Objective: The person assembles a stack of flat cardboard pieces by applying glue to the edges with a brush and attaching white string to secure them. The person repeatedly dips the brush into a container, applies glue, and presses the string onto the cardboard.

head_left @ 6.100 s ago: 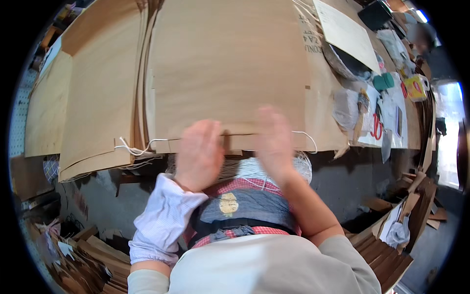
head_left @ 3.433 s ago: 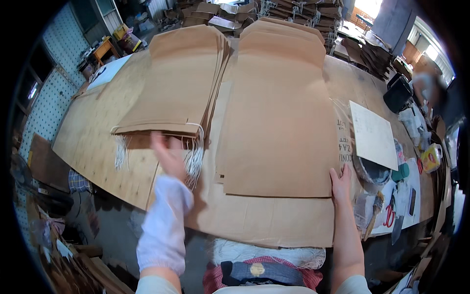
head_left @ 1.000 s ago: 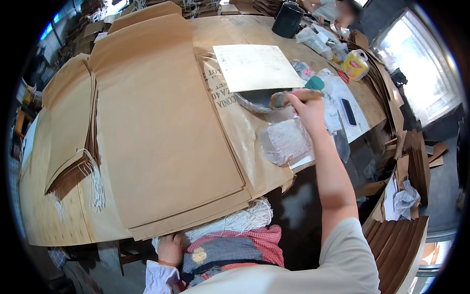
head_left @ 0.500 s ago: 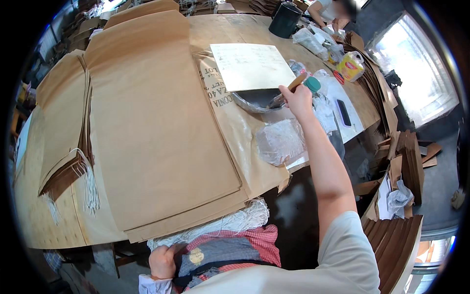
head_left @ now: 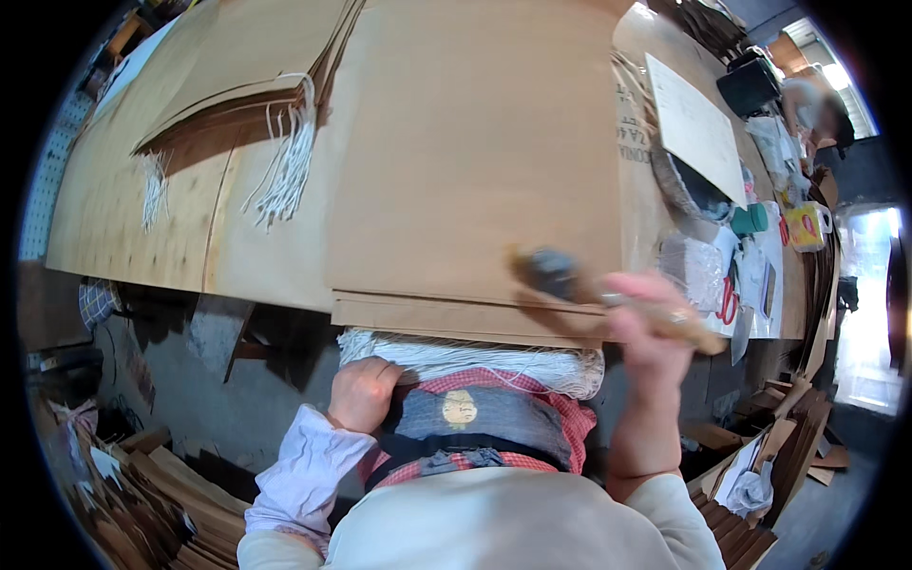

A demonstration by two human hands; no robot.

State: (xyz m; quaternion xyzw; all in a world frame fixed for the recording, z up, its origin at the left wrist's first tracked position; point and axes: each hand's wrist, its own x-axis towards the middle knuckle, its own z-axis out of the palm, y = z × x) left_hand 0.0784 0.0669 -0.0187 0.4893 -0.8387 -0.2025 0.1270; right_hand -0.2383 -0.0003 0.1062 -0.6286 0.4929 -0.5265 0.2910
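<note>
Clock from torso, 12 ahead. Lap, 12: white, fine-stranded string bundle (head_left: 475, 359), just under the table edge. Left hand (head_left: 364, 394), 11: fingers curled against bundle's left end; firmness of hold cannot be told. Pale plywood tabletop (head_left: 133, 237) leaves working room at 10. Right hand (head_left: 651, 328), 1: closed round wooden-handled, dark-tipped brush (head_left: 570, 282), blurred, over smooth brown paper stack (head_left: 475, 142). Farther, 11: corded brown paper stack (head_left: 237, 57); 1–2: cream rectangular board (head_left: 693, 123).
</note>
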